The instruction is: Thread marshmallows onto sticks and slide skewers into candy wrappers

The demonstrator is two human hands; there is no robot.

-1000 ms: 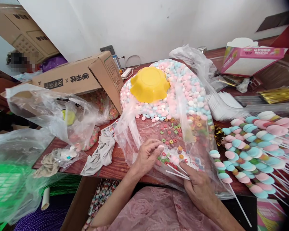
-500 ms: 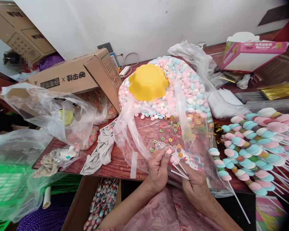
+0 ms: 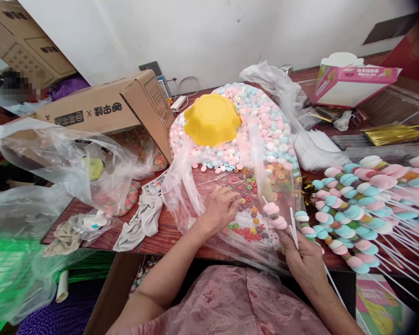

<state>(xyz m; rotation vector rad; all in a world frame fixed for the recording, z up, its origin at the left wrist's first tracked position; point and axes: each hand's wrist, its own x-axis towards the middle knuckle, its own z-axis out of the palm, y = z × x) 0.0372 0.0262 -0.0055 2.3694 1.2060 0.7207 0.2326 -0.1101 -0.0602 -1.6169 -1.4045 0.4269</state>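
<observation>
Right hand (image 3: 302, 258) nearest, closed round the lower end of a skewer (image 3: 275, 216) and a few bare sticks (image 3: 293, 230), presumably to leave the tip clear. Left hand (image 3: 218, 209) further out, fingers bent, low over rings (image 3: 251, 235) on the bench (image 3: 167, 232); cannot tell whether it pinches anything. Loaded skewers (image 3: 347, 218) heaped just right of the right hand, likely for short reach. Beyond both hands: marshmallows (image 3: 265, 121), yellow bowl (image 3: 212, 116) upturned on them. Since half a second ago: left hand away from the tip, skewer swung right.
</observation>
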